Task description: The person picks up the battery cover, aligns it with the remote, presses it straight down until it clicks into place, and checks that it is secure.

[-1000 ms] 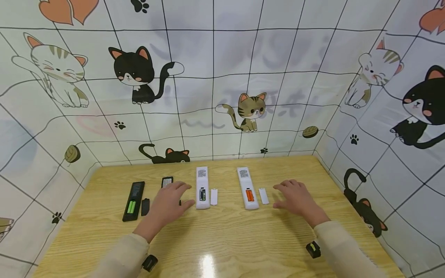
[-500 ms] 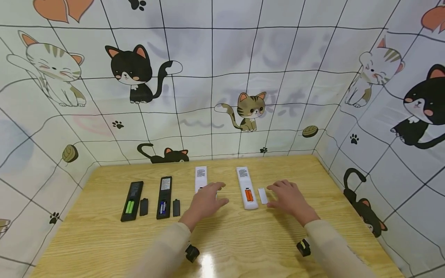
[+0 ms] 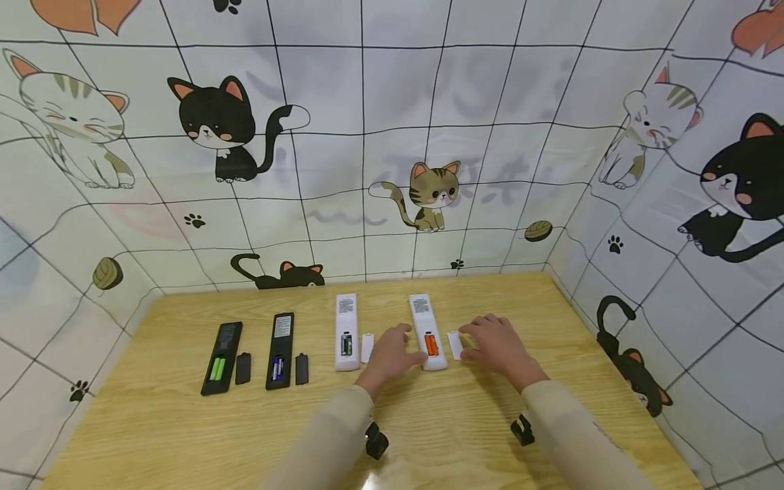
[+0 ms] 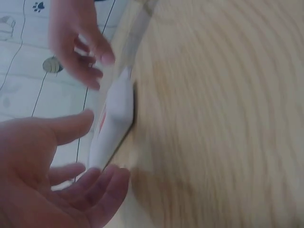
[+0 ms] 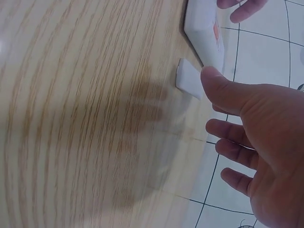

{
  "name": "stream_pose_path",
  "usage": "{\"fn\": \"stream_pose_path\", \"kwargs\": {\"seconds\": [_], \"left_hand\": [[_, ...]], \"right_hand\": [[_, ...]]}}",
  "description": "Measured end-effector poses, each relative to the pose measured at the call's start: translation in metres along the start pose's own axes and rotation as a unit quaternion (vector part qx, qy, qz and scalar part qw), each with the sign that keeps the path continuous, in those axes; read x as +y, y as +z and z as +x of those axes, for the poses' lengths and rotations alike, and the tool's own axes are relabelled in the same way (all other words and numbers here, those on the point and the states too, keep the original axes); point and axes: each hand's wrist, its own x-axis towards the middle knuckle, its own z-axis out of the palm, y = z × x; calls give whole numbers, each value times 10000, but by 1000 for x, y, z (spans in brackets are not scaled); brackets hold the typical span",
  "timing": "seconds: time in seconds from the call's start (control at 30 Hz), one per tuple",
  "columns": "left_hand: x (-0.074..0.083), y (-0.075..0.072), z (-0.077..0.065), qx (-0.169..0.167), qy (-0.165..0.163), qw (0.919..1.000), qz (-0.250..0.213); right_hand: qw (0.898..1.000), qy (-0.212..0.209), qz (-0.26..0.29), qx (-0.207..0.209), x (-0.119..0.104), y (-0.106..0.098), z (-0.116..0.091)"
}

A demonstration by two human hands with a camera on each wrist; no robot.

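Observation:
A white remote control [image 3: 420, 310] lies face down, its battery bay holding orange batteries [image 3: 431, 344]. My left hand [image 3: 390, 355] hovers just left of it, thumb and fingers apart; the left wrist view shows a gap between that hand [image 4: 42, 175] and the remote [image 4: 118, 107]. To the remote's right, my right hand [image 3: 495, 346] is held above the table near a small white battery cover [image 3: 454, 346]. In the right wrist view its relaxed fingers hold nothing, and the cover [image 5: 188, 78] lies flat beside the thumb.
Left of my hands lie another white remote [image 3: 346, 310] with its cover [image 3: 367, 347], and two black remotes [image 3: 283, 333] [image 3: 228, 337] with black covers [image 3: 301, 369] [image 3: 243, 367]. All bays are uncovered with batteries inside. A cat-print cloth [image 3: 392, 156] encloses the wooden table [image 3: 184, 435].
My left hand has swept right, past the black remotes and the first white remote, to the second white one. My right hand has shifted slightly left toward the white cover. The remotes stay put.

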Motion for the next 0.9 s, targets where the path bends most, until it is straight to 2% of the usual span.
{"fn": "stream_pose_path", "kwargs": {"seconds": [0.2,0.3,0.6,0.9], "left_hand": [[15,24,2,610,-639,9960,-92],[21,31,2,775,-812,9936,-81],[27,46,5,952,-931,9908,241],[30,47,6,957,-1015,9897,338]], "right_hand": [[9999,-26,-99,-7,-2,-1,5],[9999,-19,-134,-36,-2,0,7],[9999,54,-118,-75,-5,8,15],[9999,59,-69,-49,-8,7,18]]}}
